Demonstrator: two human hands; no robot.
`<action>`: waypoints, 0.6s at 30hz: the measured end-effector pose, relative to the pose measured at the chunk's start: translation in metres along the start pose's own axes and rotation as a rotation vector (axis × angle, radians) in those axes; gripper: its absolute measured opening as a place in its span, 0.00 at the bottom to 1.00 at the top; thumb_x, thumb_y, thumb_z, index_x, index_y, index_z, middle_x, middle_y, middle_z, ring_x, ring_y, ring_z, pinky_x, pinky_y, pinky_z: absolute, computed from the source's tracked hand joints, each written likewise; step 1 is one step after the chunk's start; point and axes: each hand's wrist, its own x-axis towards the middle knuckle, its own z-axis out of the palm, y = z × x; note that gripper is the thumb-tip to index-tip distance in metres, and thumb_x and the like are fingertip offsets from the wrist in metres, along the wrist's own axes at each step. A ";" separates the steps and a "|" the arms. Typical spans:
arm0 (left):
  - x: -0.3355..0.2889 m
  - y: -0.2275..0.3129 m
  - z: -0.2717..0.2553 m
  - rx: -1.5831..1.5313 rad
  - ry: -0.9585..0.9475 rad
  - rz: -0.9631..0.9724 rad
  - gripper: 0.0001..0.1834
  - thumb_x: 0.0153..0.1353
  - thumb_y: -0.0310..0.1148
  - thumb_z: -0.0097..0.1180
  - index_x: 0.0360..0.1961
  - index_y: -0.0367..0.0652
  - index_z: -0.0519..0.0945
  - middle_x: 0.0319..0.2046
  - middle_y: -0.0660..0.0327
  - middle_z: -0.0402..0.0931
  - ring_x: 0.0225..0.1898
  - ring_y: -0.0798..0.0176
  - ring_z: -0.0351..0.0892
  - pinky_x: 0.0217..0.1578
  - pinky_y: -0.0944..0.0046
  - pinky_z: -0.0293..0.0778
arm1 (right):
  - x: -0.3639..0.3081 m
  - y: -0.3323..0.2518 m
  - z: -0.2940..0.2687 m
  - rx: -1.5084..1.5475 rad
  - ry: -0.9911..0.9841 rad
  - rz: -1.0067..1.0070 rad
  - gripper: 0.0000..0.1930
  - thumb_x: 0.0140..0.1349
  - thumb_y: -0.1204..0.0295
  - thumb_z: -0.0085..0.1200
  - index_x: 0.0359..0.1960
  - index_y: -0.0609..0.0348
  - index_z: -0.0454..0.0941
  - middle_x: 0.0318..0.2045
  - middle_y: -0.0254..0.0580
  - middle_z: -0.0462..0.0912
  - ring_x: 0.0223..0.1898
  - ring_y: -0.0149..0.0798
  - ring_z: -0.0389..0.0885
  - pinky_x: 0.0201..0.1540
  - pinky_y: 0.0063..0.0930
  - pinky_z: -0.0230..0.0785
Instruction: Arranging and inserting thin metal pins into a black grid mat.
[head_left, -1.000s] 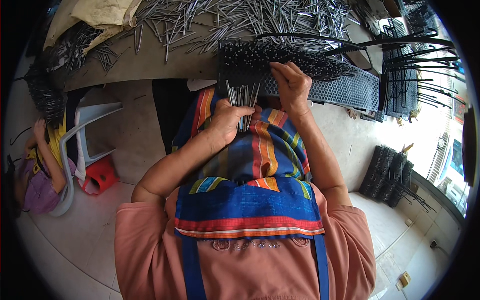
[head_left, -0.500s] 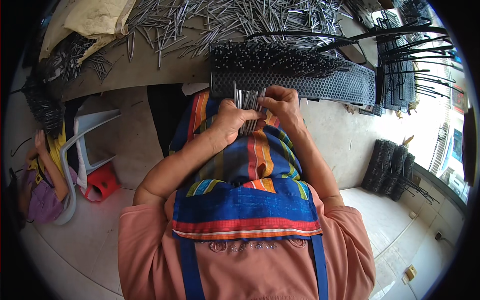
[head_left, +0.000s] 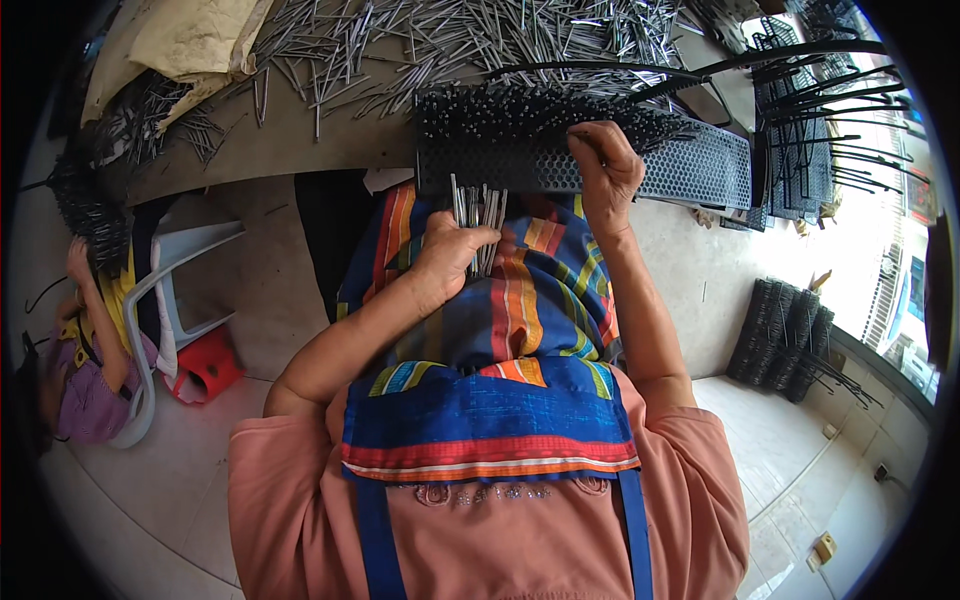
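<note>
Over my lap, my left hand point(head_left: 447, 255) is closed around a small bundle of thin silvery metal rods point(head_left: 488, 208), thumb across them, ends sticking up. My right hand point(head_left: 610, 172) is raised in front of a long black perforated metal panel point(head_left: 690, 175), with its fingers pinched together. Whether a rod is between those fingertips is too small to tell. Dense rows of rods point(head_left: 500, 112) stand in the panel's far holes, their tips showing as pale dots. The nearer rows of holes at its front are bare.
Loose metal rods point(head_left: 470, 45) lie heaped across the table point(head_left: 290, 140). A tan sack point(head_left: 190, 40) is at far left. Black racks with long hooks point(head_left: 800, 150) stand at right; black bundles point(head_left: 780, 340) sit on the floor. Another person point(head_left: 95, 370) sits left beside a grey chair point(head_left: 150, 290).
My right hand has left the bundle and moved up and right to the perforated panel. My left hand, still gripping the rods, has shifted slightly left and down.
</note>
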 end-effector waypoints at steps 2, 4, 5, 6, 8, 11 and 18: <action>-0.001 0.002 -0.001 -0.025 -0.010 0.000 0.08 0.56 0.17 0.55 0.39 0.32 0.80 0.30 0.49 0.83 0.29 0.56 0.85 0.28 0.62 0.82 | 0.004 -0.003 -0.001 -0.052 -0.044 -0.059 0.06 0.55 0.85 0.58 0.34 0.65 0.82 0.29 0.34 0.79 0.29 0.22 0.74 0.32 0.15 0.65; 0.000 -0.001 -0.002 -0.049 -0.011 0.009 0.09 0.56 0.17 0.55 0.39 0.32 0.80 0.30 0.49 0.83 0.29 0.56 0.85 0.28 0.62 0.82 | 0.009 -0.003 -0.001 -0.051 -0.083 -0.081 0.06 0.54 0.85 0.58 0.34 0.65 0.82 0.29 0.34 0.79 0.29 0.23 0.74 0.33 0.15 0.65; 0.000 0.000 -0.001 -0.072 -0.017 0.015 0.09 0.56 0.16 0.55 0.39 0.31 0.79 0.31 0.48 0.83 0.29 0.56 0.85 0.28 0.62 0.82 | 0.011 -0.003 -0.002 -0.053 -0.118 -0.102 0.07 0.54 0.85 0.58 0.34 0.65 0.82 0.29 0.35 0.79 0.29 0.23 0.75 0.33 0.15 0.65; 0.000 0.001 0.000 -0.073 -0.017 0.015 0.09 0.56 0.16 0.55 0.39 0.31 0.79 0.31 0.48 0.83 0.29 0.56 0.85 0.28 0.62 0.82 | 0.012 -0.004 -0.003 -0.054 -0.119 -0.102 0.07 0.54 0.85 0.58 0.34 0.65 0.82 0.29 0.35 0.79 0.29 0.23 0.75 0.33 0.15 0.65; -0.002 0.002 0.002 -0.044 -0.049 0.010 0.09 0.56 0.16 0.56 0.39 0.31 0.80 0.31 0.49 0.83 0.30 0.55 0.86 0.29 0.61 0.83 | 0.015 -0.007 -0.005 -0.043 -0.167 -0.104 0.06 0.53 0.84 0.60 0.33 0.64 0.82 0.29 0.39 0.82 0.29 0.31 0.80 0.33 0.20 0.70; -0.002 0.002 0.001 -0.063 -0.063 -0.002 0.09 0.56 0.17 0.56 0.39 0.32 0.80 0.32 0.50 0.83 0.29 0.56 0.85 0.28 0.61 0.82 | 0.017 -0.004 -0.006 -0.045 -0.201 -0.097 0.07 0.53 0.85 0.58 0.34 0.65 0.82 0.30 0.36 0.80 0.30 0.25 0.76 0.34 0.17 0.66; 0.000 0.001 -0.001 -0.019 -0.040 0.070 0.07 0.57 0.18 0.57 0.38 0.33 0.81 0.31 0.51 0.83 0.30 0.58 0.85 0.27 0.62 0.81 | 0.025 0.000 -0.009 -0.012 -0.325 -0.124 0.07 0.52 0.85 0.59 0.33 0.65 0.82 0.31 0.37 0.83 0.32 0.28 0.80 0.36 0.19 0.70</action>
